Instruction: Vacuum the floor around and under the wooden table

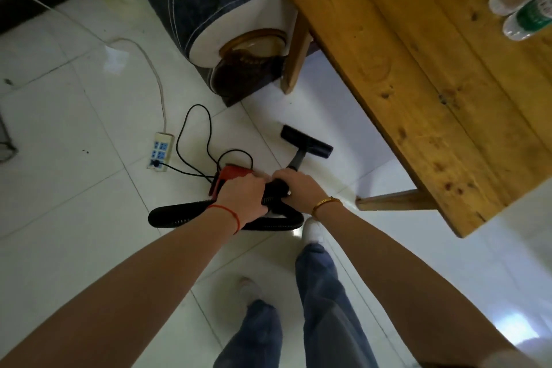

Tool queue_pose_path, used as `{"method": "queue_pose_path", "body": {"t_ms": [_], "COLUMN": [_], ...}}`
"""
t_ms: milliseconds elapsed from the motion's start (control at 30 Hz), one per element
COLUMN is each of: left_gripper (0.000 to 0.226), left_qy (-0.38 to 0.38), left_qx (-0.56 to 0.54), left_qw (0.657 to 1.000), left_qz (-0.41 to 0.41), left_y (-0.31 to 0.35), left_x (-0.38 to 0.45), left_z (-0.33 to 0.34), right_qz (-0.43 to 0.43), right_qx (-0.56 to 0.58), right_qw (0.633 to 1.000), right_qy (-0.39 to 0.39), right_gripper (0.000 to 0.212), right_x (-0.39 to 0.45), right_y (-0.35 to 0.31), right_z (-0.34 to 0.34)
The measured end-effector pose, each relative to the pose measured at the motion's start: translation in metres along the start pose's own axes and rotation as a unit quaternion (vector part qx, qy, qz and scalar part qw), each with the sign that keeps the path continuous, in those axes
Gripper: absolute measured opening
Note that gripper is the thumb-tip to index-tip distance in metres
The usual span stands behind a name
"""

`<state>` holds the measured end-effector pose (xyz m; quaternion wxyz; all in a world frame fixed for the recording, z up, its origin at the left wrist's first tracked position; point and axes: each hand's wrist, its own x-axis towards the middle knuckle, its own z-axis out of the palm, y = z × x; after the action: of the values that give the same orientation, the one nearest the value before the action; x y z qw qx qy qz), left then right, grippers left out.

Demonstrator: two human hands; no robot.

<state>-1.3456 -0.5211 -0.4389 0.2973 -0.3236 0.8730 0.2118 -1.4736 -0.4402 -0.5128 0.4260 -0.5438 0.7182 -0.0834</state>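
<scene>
The wooden table point(418, 75) fills the upper right, with one leg point(294, 60) at the back and another point(397, 200) near my right wrist. A black vacuum wand point(297, 160) ends in a flat black floor nozzle point(306, 141) resting on the white tiles just left of the table's edge. My left hand point(240, 199) and my right hand point(294, 188) are both closed around the black ribbed hose point(179, 215) where it joins the wand. The red vacuum body point(230, 175) sits on the floor behind my left hand.
A white power strip point(159, 152) lies left, the vacuum's black cord point(194, 128) looped beside it. A dark sofa point(209, 3) with a brown shoe point(239, 75) at its base stands behind. Plastic bottles point(525, 6) rest on the table. My feet stand below the hose.
</scene>
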Motion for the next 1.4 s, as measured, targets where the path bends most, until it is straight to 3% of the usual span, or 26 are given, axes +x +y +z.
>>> {"method": "queue_pose_path", "body": {"t_ms": [300, 600, 1400], "left_gripper": [0.018, 0.020, 0.027], "left_qy": [-0.021, -0.034, 0.025], "left_qx": [0.062, 0.097, 0.104], "left_qw": [0.997, 0.991, 0.990], "left_qz": [0.047, 0.088, 0.090], "left_y": [-0.022, -0.004, 0.126], "left_x": [-0.058, -0.071, 0.054], "left_z": [0.043, 0.048, 0.010], "right_qz": [0.032, 0.050, 0.077], "right_qx": [0.034, 0.062, 0.051], "right_qw": [0.998, 0.992, 0.989], "right_qy": [0.042, 0.099, 0.118], "right_gripper": [0.033, 0.023, 0.034], "right_x": [-0.052, -0.082, -0.064], "right_y": [-0.040, -0.031, 0.120], "right_z": [0.073, 0.093, -0.014]}}
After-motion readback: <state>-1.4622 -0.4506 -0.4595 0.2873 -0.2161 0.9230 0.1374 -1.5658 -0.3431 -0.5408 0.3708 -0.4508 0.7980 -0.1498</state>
